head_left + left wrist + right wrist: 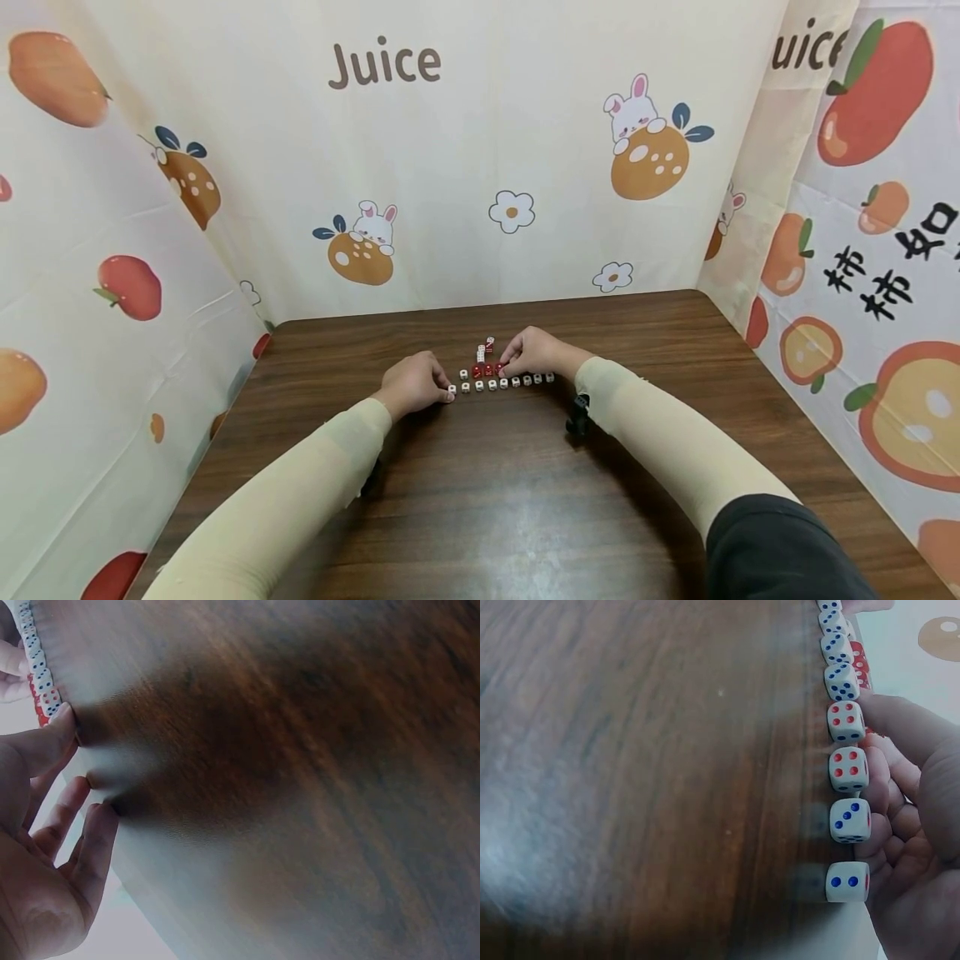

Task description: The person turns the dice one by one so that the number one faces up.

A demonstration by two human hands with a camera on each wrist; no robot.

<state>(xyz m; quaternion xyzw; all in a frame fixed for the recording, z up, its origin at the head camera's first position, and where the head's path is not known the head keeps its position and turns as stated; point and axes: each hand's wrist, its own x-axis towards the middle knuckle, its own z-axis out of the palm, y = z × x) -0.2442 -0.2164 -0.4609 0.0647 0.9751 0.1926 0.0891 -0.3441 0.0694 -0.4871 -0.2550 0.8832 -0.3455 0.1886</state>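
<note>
My left hand is at the left end of a row of white dice, its thumb and fingertips pinching the end white die. In the left wrist view, the thumb hides most of that die. Behind the row, my right hand pinches a red die at the right of two other red dice. The right wrist view shows white dice with red or blue pips in front of the right hand's curled fingers; the red die is mostly hidden there.
Farther back, white dice and a red die stand near the right hand. One white die sits behind the row's left part. The brown wooden table meets a fruit-printed cloth at the back and sides.
</note>
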